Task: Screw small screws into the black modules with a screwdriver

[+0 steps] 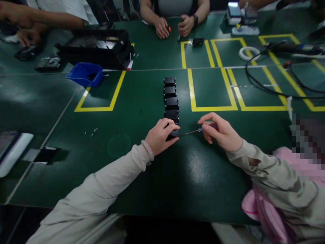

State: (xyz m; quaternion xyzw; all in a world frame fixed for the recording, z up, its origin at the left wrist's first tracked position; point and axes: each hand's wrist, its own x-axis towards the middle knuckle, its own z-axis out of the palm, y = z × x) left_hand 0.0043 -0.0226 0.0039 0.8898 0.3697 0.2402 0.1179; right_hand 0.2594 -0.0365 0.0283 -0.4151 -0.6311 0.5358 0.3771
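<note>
My left hand (161, 136) is closed around a small black box-shaped part (173, 134) at the near end of a row. Several similar black blocks (172, 102) with small shiny bits at their sides stretch away from it in a line. In my right hand (221, 131) is a screwdriver (201, 129), held nearly level by its handle. Its thin shaft points left, and the tip meets or nearly meets the right side of the held part. My left fingers hide much of that part.
Loose screws (92, 132) lie to the left. Farther off are a blue bin (86, 74), a black tray (95, 45), yellow tape outlines (214, 109), a white tape roll (249, 53) and black cables (269, 94). Co-workers' hands (186, 25) rest across the green table (152, 189).
</note>
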